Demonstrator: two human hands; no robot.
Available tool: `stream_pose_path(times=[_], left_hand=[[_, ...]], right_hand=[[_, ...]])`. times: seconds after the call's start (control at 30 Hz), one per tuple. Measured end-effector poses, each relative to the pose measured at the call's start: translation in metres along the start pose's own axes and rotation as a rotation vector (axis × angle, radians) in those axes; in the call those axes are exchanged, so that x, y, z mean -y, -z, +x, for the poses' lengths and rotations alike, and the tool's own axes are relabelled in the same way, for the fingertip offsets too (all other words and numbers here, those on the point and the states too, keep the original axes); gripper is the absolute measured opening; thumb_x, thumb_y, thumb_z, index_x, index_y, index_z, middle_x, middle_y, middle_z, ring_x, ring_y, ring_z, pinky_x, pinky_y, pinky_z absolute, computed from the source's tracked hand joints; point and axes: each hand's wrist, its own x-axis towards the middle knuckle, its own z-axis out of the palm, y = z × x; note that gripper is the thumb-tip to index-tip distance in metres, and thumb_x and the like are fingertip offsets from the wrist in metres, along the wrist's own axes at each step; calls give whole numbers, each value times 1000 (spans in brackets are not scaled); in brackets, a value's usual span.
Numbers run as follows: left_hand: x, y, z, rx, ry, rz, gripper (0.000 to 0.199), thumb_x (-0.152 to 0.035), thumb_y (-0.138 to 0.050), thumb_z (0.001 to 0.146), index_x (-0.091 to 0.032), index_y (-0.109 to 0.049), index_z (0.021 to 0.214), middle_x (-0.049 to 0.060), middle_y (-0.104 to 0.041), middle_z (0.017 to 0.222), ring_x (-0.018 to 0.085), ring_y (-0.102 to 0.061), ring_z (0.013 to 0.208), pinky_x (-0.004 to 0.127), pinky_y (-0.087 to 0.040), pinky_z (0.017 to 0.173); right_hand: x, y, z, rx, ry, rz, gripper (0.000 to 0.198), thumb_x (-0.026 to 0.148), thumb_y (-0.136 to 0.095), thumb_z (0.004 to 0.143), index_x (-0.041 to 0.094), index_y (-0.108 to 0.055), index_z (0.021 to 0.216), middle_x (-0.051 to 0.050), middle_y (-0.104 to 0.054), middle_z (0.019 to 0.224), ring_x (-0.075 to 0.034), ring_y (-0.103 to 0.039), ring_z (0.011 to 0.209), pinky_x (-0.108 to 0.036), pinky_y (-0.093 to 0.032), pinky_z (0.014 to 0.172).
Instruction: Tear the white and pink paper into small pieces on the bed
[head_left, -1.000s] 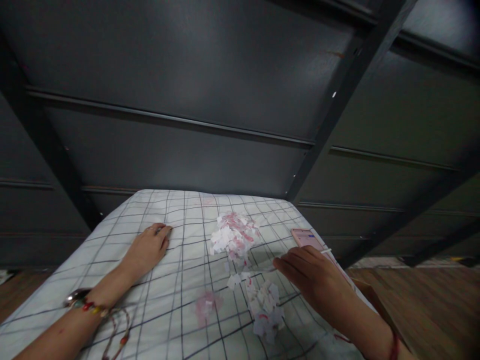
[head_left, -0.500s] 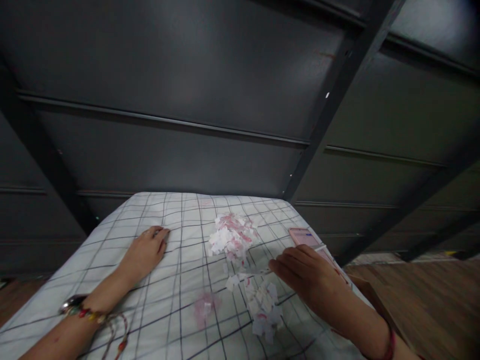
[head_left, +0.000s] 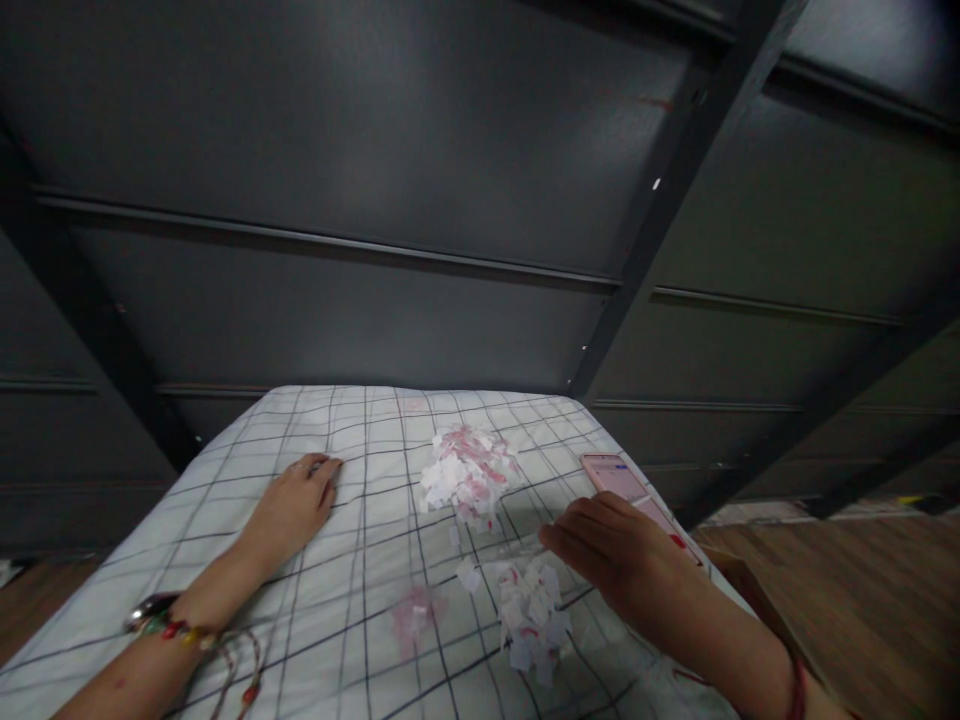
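My left hand (head_left: 300, 497) lies on the checked cloth at the left, its fingers loosely bent and holding nothing visible. On the right, my right hand (head_left: 611, 540) has its thumb and fingertips pinched together. A faint, see-through sliver shows by those fingertips, too blurred to name. Just left of this hand lies a loose pile of small white paper scraps (head_left: 532, 620) with some red marks. Farther off, in the middle, is a larger heap of white and pink scraps (head_left: 465, 475). A crumpled pink translucent piece (head_left: 415, 615) rests nearer to me.
The white cloth with dark grid lines (head_left: 382, 540) covers the surface. A phone with a pink screen (head_left: 611, 475) lies at the right edge, partly behind my right hand. Dark panels (head_left: 360, 300) stand behind the far edge. Part of a brown box (head_left: 739, 580) and wooden floor show right.
The view has shifted slightly. My right hand stays pinched beside the nearer pile, and the pale sliver at its fingertips shows less clearly. My left hand has not visibly moved on the cloth.
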Motion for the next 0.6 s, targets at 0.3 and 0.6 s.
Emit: stream_pose_path(times=[0.3,0.6], left_hand=[[-2,3,1,16,-2,-6,43,-24,-31,83,-6,-56,112,18,-55,110,27,-57,93,40,-44,87],[0,-1,1,-3,-1,16,42,-24,-30,82,-8,-57,111,17,-56,110,26,-57,92,39,-45,86]], right_hand=[[-18,1,-19,64,-66,-18,29,3,-33,87,16,-59,90,-3,-60,72,-14,-51,65,-30,-38,64],[-14,-5,-8,0,-27,-37,27,5,-33,89,13,-60,90,-4,-60,70,-15,-51,65,-30,-38,61]])
